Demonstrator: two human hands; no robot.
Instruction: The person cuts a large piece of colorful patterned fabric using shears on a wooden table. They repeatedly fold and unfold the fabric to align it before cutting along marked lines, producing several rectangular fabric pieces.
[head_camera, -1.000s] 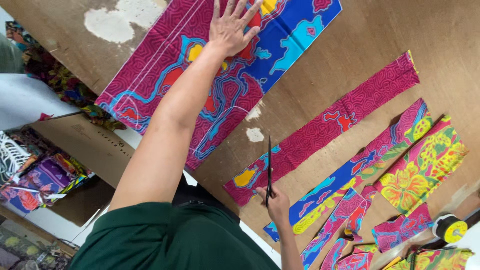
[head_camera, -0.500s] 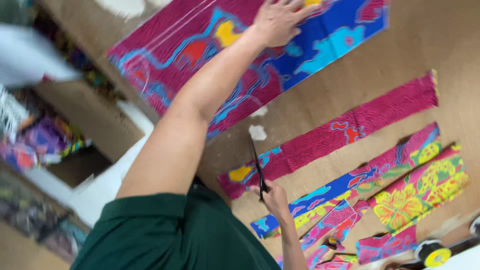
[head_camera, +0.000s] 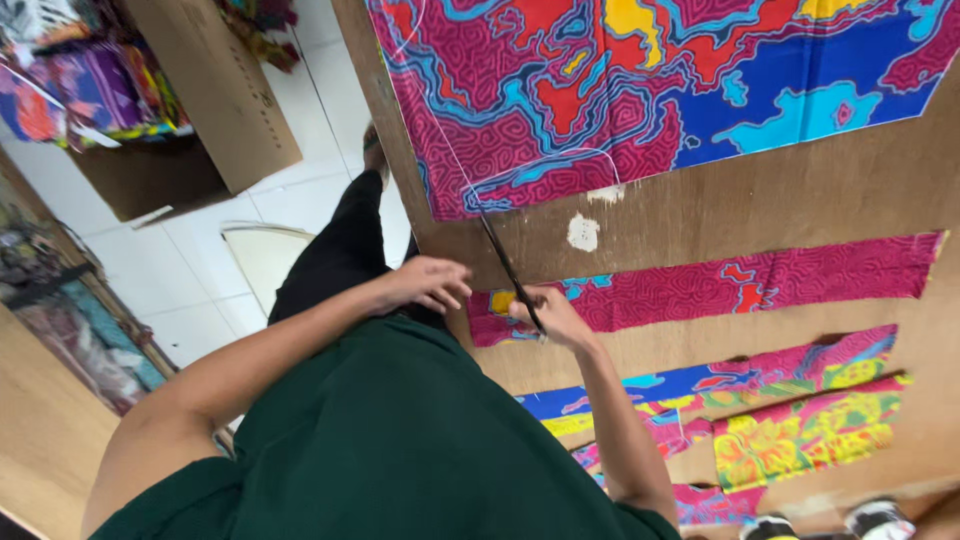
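Scissors (head_camera: 508, 268) in right hand (head_camera: 548, 312), blades at patterned cloth (head_camera: 660, 90) edge.

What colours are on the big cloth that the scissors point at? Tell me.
Big cloth: magenta, blue, red, yellow, turquoise swirls; head view.

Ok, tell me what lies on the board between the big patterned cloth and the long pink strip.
In the head view, bare brown board with a white patch separates the big patterned cloth from the long pink strip. The scissors in the right hand cross that gap.
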